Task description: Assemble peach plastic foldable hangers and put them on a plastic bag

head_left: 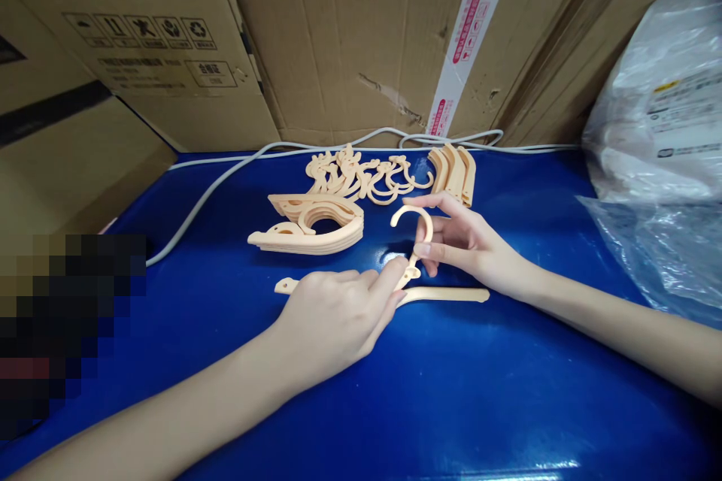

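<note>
A: Hands?
B: Right hand [459,240] pinches a cream hook [429,227] by its stem, over the blue table [479,391]. Left hand [338,308] closes on a pale piece [406,280] at the hook's foot.
A: And the long arm [451,294] below?
B: Joined or loose – we can't tell.
A: Risks?
B: We judge a crooked push could snap the slim stem. A weak pinch could drop it – perhaps among the loose hooks [350,173] behind, beyond the folded stack [338,240].

Passage crosses the near blue table [429,409]; 1 hanger stack [319,242] and hooks [353,177] block behind.
</note>
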{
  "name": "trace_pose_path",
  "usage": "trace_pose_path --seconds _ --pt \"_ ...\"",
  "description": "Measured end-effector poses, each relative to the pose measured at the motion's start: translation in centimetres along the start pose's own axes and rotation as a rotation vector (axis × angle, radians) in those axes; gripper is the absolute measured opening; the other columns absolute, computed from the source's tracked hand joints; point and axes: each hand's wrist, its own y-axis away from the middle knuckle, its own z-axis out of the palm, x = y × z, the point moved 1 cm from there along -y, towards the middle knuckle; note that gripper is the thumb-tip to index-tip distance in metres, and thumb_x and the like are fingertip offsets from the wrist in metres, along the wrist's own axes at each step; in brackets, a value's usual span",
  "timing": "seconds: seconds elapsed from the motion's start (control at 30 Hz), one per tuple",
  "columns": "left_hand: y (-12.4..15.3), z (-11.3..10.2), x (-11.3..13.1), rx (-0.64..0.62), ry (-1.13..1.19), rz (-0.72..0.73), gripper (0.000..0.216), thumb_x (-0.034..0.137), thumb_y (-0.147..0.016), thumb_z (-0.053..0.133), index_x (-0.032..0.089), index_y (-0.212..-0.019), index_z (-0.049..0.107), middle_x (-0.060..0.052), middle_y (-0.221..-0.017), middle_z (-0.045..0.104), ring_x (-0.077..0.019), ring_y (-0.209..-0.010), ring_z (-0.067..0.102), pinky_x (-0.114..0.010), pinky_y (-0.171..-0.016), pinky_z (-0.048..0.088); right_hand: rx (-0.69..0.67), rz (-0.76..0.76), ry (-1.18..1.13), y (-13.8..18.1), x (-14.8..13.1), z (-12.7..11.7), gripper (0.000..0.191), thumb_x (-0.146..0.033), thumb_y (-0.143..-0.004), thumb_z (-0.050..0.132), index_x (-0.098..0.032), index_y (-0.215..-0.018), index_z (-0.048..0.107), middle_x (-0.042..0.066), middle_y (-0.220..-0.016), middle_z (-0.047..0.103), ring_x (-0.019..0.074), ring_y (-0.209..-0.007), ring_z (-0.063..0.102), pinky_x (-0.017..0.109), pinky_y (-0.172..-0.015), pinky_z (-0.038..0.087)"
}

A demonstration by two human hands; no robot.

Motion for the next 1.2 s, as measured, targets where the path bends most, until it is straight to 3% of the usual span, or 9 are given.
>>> trace_pose_path --seconds 0.73,1.03,1.2 --pt "0.0 -0.4 0.0 -0.057 0.054 -0.026 0.019 0.027 -0.101 0.043 0.015 -0.112 0.053 0.003 -0.059 0.066 -0.0175 -0.047 0.065 -0.026 -0.043 0.027 -0.065 0.021 -0.087 0.0 0.2 -0.2 0.046 -0.019 -0.088 0.068 -0.022 -0.126 0.044 -0.006 -0.080 0.062 0.0060 -0.054 0.061 0.021 -0.053 0.052" --pt "-0.6 -1.2 -0.5 -0.311 0.413 -0.277 0.021 0.030 -0.101 0.042 0.022 -0.095 0.060 0.004 -0.072 0.068 -0.0160 -0.057 0.062 -0.024 -0.052 0.027 -0.112 -0.012 0.053 0.6 -0.6 1.0 0.049 -0.018 -0.088 0.069 -0.024 -0.128 0.040 -0.004 -0.084 0.063 0.0109 -0.078 0.066 0.024 -0.066 0.054" --pt "-0.7 -1.6 -0.8 -0.314 0.631 -0.408 0.028 0.040 -0.102 0.041 0.025 -0.091 0.062 0.007 -0.081 0.068 -0.0142 -0.073 0.062 -0.025 -0.060 0.032 -0.038 -0.037 0.070 0.5 -1.2 0.9 0.059 -0.022 -0.088 0.069 -0.026 -0.132 0.031 -0.006 -0.078 0.062 0.0108 -0.070 0.062 0.026 -0.063 0.051"
